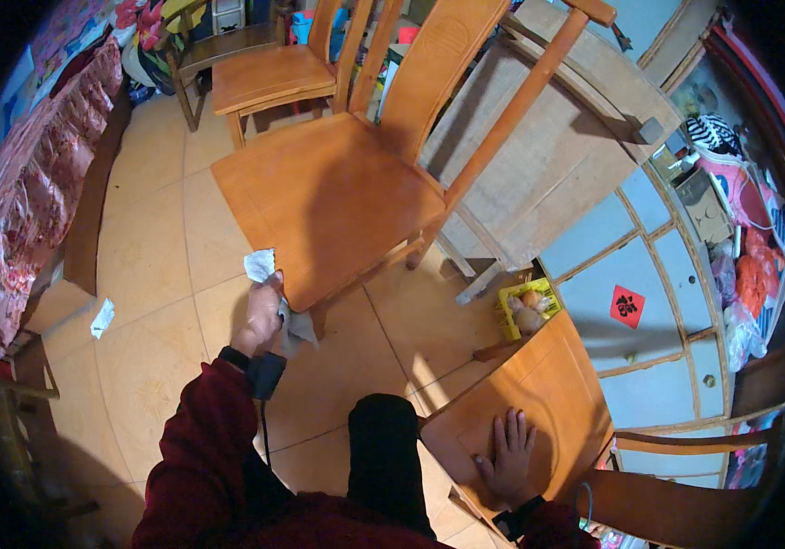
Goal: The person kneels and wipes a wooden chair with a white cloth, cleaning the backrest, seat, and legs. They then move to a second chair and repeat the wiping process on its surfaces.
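At the near left corner of a wooden chair's seat [337, 206], my left hand [262, 312] grips a crumpled whitish cloth or paper wipe [259, 265]. One part of it sticks up past the fingers, and another hangs below them. My right hand [510, 456] lies palm down, fingers spread, on the seat of a second wooden chair [557, 384] at the lower right. It holds nothing. Both wrists wear dark bands, with a black box and cable at the left one.
A whitish scrap [102, 318] lies on the tiled floor at left, near a pink-draped piece of furniture [56, 185]. Another wooden chair [276, 79] stands behind. A pale wooden board [530, 158] and a yellow basket [506, 316] are beside the light blue cabinet [660, 295].
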Available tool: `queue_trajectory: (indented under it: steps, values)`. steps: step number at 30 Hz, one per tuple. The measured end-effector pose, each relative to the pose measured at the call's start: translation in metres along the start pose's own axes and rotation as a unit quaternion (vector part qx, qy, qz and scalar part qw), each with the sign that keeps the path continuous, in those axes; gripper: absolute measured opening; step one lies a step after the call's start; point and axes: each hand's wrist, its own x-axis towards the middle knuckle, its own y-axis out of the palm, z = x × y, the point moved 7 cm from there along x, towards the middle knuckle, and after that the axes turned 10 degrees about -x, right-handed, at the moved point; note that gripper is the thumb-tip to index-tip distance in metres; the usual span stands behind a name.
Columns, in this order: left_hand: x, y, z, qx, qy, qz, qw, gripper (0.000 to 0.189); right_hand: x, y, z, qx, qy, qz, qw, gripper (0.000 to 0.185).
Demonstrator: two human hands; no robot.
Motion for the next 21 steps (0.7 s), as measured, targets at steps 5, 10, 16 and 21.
queue_trajectory:
  steps: [5, 10, 16, 21]
  values:
    - [-0.034, -0.019, 0.015, -0.023, -0.019, 0.042, 0.999, 0.040, -0.001, 0.003, -0.004, 0.024, -0.006, -0.013, 1.000, 0.079]
    - [-0.120, -0.112, 0.100, 0.465, -0.102, 0.111, 0.872, 0.039, -0.001, 0.017, -0.007, 0.002, 0.015, 0.009, 1.000, 0.081]
    - [-0.204, -0.187, 0.197, 0.559, -0.216, 0.167, 0.783, 0.038, -0.004, 0.023, -0.009, -0.004, 0.007, 0.016, 1.000, 0.081]
    - [-0.226, -0.203, 0.211, 0.564, -0.239, 0.157, 0.774, 0.038, -0.005, 0.027, -0.011, 0.008, 0.006, 0.021, 1.000, 0.081]
